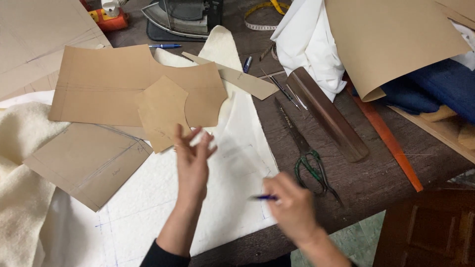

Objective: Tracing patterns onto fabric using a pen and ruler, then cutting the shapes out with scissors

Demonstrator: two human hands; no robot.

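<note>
My left hand (193, 160) hovers over the white fabric (163, 198), fingers spread, with a thin translucent sheet (237, 148) next to it; whether the fingers pinch it is unclear because of blur. My right hand (292, 205) is closed on a blue pen (262, 198), its tip pointing left over the fabric's right edge. Brown paper pattern pieces (128, 86) lie above the left hand, a smaller piece (161, 113) on top. Green-handled scissors (309, 158) lie just right of the right hand.
A long brown ruler (326, 113) and an orange strip (391, 141) lie on the dark wooden table (366, 183). White cloth (309, 42), large brown paper (391, 39), an iron (183, 17), a measuring tape (264, 15) and pens sit at the back. Fleecy cream fabric (20, 163) lies left.
</note>
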